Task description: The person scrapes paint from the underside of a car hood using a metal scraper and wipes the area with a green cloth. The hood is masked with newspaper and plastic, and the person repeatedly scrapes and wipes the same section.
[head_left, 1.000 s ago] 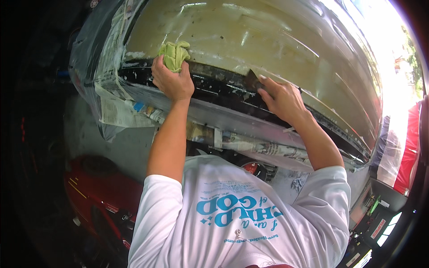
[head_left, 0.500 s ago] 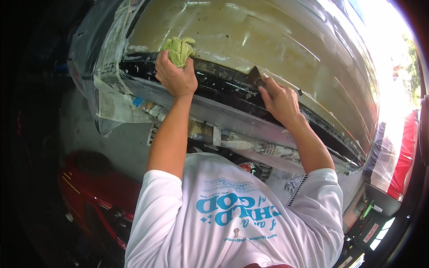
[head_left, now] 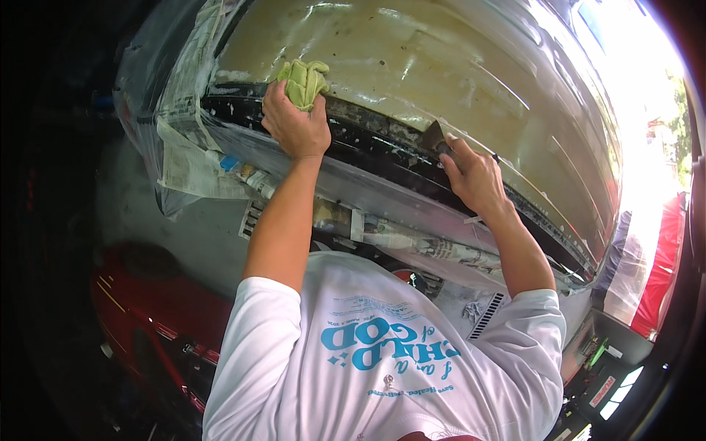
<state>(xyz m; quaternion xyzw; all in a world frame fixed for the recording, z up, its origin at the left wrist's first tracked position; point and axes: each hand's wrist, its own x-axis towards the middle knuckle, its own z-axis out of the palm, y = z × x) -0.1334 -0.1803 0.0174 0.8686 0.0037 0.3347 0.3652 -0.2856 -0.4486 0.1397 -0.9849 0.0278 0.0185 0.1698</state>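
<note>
A glossy, olive-tan vehicle roof (head_left: 353, 55) curves across the upper view, dotted with water and a few dark chips. Along its near side runs a black edge strip (head_left: 371, 149) with white specks and worn, bare patches. My left hand (head_left: 300, 132) is closed round a bunched light-green cloth (head_left: 303, 82), which rests where the strip meets the roof. Farther right, my right hand (head_left: 476, 176) grips a scraper (head_left: 433, 135). Its flat dark blade lies at the strip's upper edge, pointing left; the handle is mostly hidden under my fingers.
Newspaper (head_left: 180, 140) and clear plastic sheeting (head_left: 140, 81) cover the vehicle's left end. More newspaper (head_left: 412, 237) hangs below the strip. Behind me at lower left stands a red car (head_left: 147, 316). A red-and-white sheet (head_left: 657, 268) hangs at the right.
The scraper and my right hand have shifted a little to the right and down along the strip. My left hand and the cloth appear slightly farther right, as the whole view has shifted slightly.
</note>
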